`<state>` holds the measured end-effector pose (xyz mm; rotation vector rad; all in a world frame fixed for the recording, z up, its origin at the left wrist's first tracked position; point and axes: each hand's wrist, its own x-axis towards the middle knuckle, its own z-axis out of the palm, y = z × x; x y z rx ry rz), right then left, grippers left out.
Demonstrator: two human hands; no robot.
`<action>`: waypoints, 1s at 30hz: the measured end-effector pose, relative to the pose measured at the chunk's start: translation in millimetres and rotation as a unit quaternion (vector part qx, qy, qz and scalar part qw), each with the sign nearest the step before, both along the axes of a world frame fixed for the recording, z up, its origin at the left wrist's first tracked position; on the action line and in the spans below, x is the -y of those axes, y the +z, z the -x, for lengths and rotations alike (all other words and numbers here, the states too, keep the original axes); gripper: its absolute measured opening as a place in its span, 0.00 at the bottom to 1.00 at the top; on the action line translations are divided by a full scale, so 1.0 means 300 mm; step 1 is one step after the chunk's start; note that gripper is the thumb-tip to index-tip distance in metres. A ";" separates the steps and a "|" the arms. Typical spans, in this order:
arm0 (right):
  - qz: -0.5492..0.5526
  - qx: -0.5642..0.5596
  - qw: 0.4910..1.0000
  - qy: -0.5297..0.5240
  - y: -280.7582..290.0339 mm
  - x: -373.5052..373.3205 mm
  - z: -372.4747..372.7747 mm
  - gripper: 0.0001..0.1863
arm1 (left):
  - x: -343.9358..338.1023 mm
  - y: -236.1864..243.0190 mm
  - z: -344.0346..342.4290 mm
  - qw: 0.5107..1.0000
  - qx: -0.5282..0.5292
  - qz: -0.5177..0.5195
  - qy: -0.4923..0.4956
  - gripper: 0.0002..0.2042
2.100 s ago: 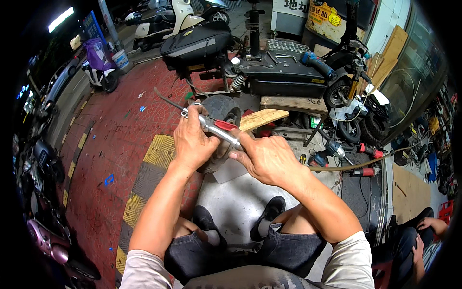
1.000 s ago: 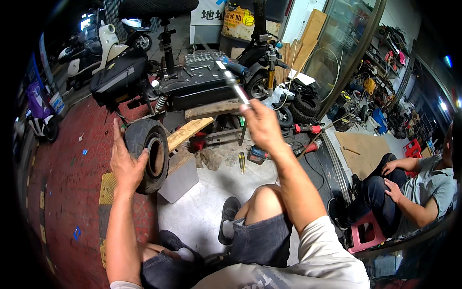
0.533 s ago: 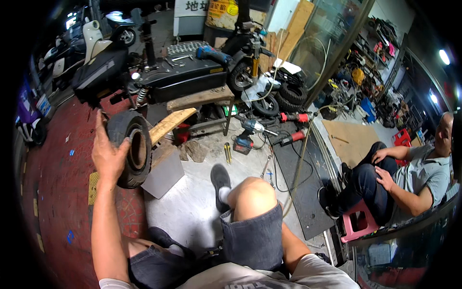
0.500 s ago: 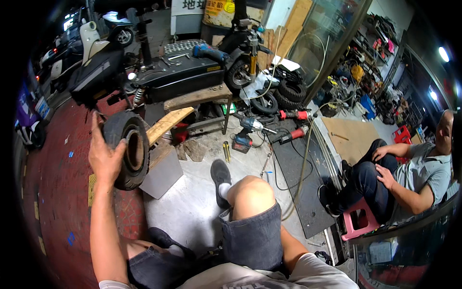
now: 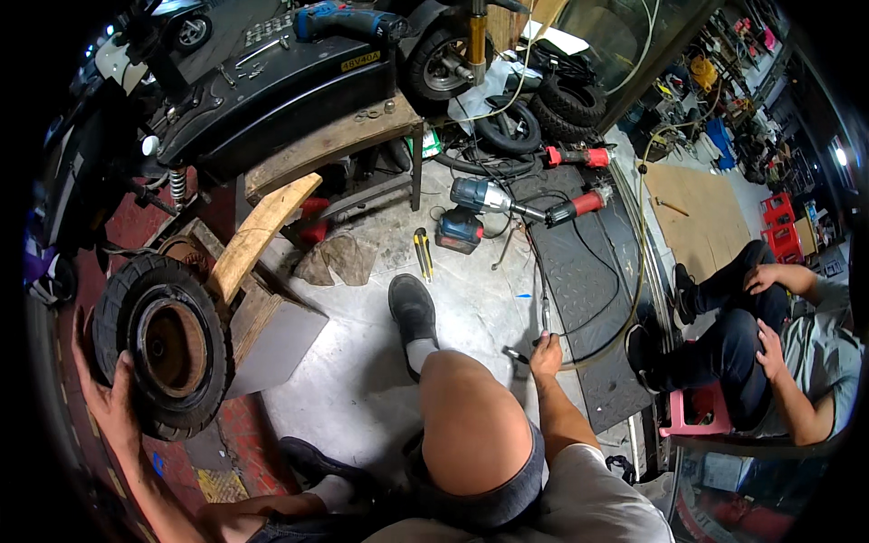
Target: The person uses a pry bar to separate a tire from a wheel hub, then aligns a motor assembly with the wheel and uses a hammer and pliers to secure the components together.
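Left hand grips upright tyre beside bare concrete floor.

A grey concrete floor carries a small tyre on its wheel standing upright, a curved wooden plank, a yellow-handled tool, a blue cordless drill, and a black ribbed mat with red-handled tools.

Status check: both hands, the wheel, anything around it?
Left hand steadies upright wheel at its rim. Right hand down at floor on thin metal tool. Grey block and wooden plank against wheel's right side.
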<state>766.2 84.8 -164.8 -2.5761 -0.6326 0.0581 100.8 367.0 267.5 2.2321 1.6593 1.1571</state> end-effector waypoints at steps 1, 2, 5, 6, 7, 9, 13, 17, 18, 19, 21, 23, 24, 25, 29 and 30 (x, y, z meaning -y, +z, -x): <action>-0.048 -0.043 0.998 0.023 0.009 -0.013 -0.015 0.25 | 0.008 -0.004 0.013 1.000 -0.004 0.010 0.004 0.37; -0.097 -0.084 0.991 0.047 0.027 -0.017 -0.030 0.26 | 0.012 -0.002 0.028 1.000 -0.005 0.017 0.009 0.36; -0.217 -0.288 0.932 0.028 0.098 -0.028 -0.045 0.24 | 0.030 -0.005 0.031 0.999 -0.014 0.032 0.038 0.36; -0.247 -0.371 0.895 -0.012 0.136 -0.054 -0.037 0.24 | 0.043 0.010 0.016 0.997 0.028 0.053 0.047 0.38; -0.263 -0.381 0.886 -0.015 0.161 -0.076 -0.063 0.23 | 0.048 0.024 0.014 0.996 0.027 0.057 0.055 0.38; -0.299 -0.381 0.875 -0.015 0.150 -0.113 -0.156 0.24 | 0.043 0.055 0.000 0.995 0.043 0.072 0.052 0.38; -0.311 -0.287 0.903 0.074 0.047 -0.188 -0.595 0.31 | -0.025 0.049 -0.023 0.995 0.044 0.073 0.055 0.37; -0.209 -0.313 0.926 0.023 0.160 -0.449 -0.551 0.24 | 0.027 0.102 -0.055 0.993 -0.025 0.057 0.101 0.39; -0.263 -0.311 0.913 0.022 0.201 -0.486 -0.572 0.22 | 0.020 0.110 -0.073 0.993 -0.028 0.055 0.098 0.40; -0.269 -0.314 0.910 0.043 0.266 -0.552 -0.551 0.18 | 0.039 0.104 -0.052 0.992 -0.050 0.034 0.108 0.40; -0.411 -0.246 0.867 0.140 0.416 -0.632 -0.595 0.14 | 0.018 0.094 -0.080 0.993 -0.057 0.027 0.099 0.41; -0.436 -0.191 0.850 0.227 0.643 -0.797 -0.482 0.17 | 0.061 0.077 -0.043 0.990 -0.073 0.028 0.117 0.41; -0.446 -0.195 0.842 0.233 0.790 -0.872 -0.413 0.19 | 0.071 0.078 -0.029 0.990 -0.076 0.030 0.119 0.40; -0.460 -0.185 0.833 0.246 0.969 -0.935 -0.286 0.22 | 0.084 0.087 -0.028 0.988 -0.067 0.052 0.126 0.41; -0.488 -0.218 0.750 0.390 1.545 -1.067 0.079 0.24 | 0.055 0.092 -0.002 0.988 -0.009 0.084 0.125 0.40; -0.462 -0.199 0.732 0.460 1.655 -1.066 0.154 0.24 | 0.061 0.084 0.012 0.989 0.014 0.081 0.120 0.40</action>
